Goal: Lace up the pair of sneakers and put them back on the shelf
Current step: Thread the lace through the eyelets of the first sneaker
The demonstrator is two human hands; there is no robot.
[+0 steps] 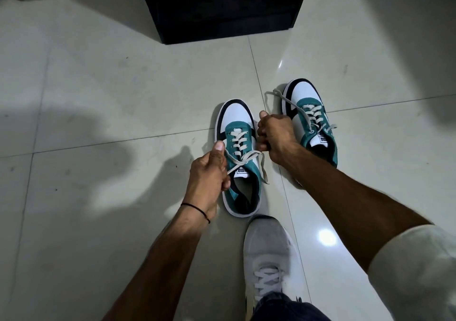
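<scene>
Two teal, white and black sneakers stand on the pale tiled floor, toes pointing away from me. The near sneaker (238, 123) has grey laces threaded through its eyelets and crossed over the tongue. My left hand (209, 172) grips one lace end at the shoe's left side. My right hand (275, 133) is closed on the other lace end at its right side, and a loose tail (264, 172) hangs down. The far sneaker (306, 96) stands to the right, laced, with its untied lace ends (276, 93) trailing to the left.
A black shelf unit (222, 7) stands on the floor straight ahead at the top. My own foot in a white-grey shoe (267, 251) rests just behind the near sneaker. Floor tiles stretch out to the left and right.
</scene>
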